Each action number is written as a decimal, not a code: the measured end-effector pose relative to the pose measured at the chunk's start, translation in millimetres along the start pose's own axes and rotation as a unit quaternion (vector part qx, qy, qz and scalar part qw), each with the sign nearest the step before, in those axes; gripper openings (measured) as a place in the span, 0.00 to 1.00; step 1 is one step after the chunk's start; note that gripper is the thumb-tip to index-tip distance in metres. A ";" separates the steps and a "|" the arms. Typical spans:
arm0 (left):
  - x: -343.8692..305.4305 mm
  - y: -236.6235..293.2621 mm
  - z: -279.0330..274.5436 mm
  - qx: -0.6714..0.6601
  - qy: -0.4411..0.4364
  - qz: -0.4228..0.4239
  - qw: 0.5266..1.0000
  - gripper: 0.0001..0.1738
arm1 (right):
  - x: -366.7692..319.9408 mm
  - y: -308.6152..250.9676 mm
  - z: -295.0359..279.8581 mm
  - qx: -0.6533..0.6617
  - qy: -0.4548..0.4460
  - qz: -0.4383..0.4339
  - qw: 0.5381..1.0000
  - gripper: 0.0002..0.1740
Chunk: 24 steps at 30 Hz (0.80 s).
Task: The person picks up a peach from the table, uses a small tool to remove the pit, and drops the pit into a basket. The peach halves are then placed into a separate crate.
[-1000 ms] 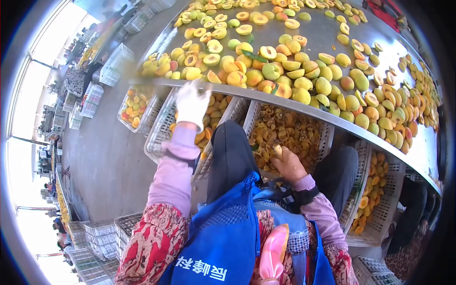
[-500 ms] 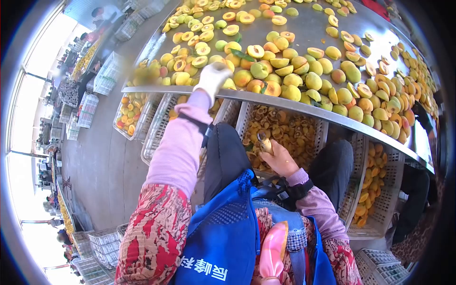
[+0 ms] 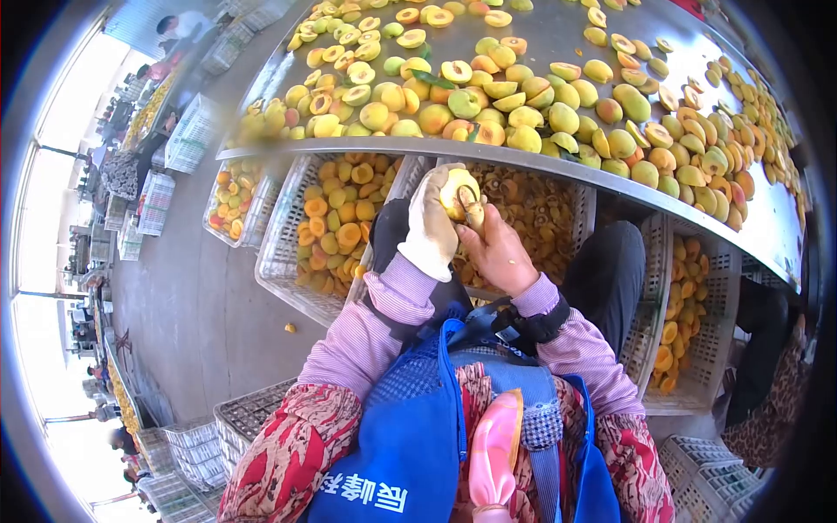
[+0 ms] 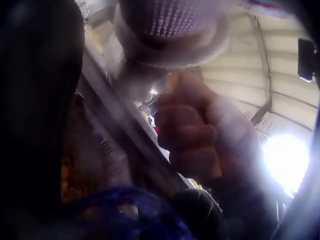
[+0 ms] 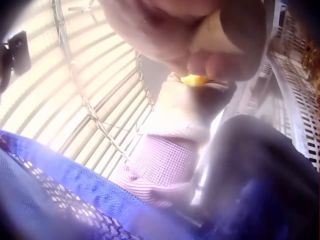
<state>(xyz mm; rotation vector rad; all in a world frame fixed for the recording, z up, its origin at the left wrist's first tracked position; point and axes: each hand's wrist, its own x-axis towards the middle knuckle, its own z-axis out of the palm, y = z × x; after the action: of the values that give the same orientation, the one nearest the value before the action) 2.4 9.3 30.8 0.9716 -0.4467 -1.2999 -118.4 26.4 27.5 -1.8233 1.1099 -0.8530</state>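
My left hand [image 3: 425, 228], in a white glove, holds a cut peach half [image 3: 450, 192] over the crates below the table edge. My bare right hand [image 3: 507, 254] grips a pitting tool [image 3: 474, 214] with a pale handle and a curved metal loop. The loop overlaps the cut face of the peach in the head view. In the right wrist view the tool's handle [image 5: 216, 34] shows between curled fingers, and a bit of orange flesh [image 5: 195, 80] peeks out above the glove. The left wrist view is dim and blurred; the curled right hand [image 4: 192, 132] shows there.
Many peaches and halves [image 3: 523, 113] lie on the metal table [image 3: 558, 52]. Beneath its edge stand a crate of halves [image 3: 292, 270], a crate of scraps [image 3: 558, 235] and another crate of halves [image 3: 697, 383]. Stacked crates [image 3: 253, 418] stand at lower left.
My left hand reached up to the fruit at the table edge, then came back down with a peach half. The right hand's tool moved up to meet it.
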 end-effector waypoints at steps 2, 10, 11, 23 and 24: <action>0.3 -4.2 1.2 0.028 0.016 0.017 0.999 0.14 | 0.9 2.3 2.1 0.027 -0.006 0.019 0.999 0.22; 7.9 -18.9 1.8 -0.005 -0.002 0.045 0.999 0.20 | 6.2 1.1 7.5 -0.015 -0.001 0.070 0.997 0.20; 10.4 -20.9 -0.2 -0.006 0.000 0.041 0.999 0.20 | 8.5 1.3 7.0 0.000 -0.006 0.073 0.997 0.20; 13.4 -4.6 -13.4 0.053 -0.026 -0.041 0.997 0.10 | 19.6 -3.9 -19.8 0.203 -0.283 0.287 0.893 0.16; 15.0 -7.1 -14.7 0.099 -0.054 -0.016 0.993 0.11 | 18.3 -0.2 -20.0 0.243 -0.277 0.293 0.882 0.14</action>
<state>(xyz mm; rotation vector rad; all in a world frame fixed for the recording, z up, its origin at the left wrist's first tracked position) 13.2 0.5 13.5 1.0790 -0.6561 -1.3606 -128.3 3.8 38.8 -1.0985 0.8832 -0.1865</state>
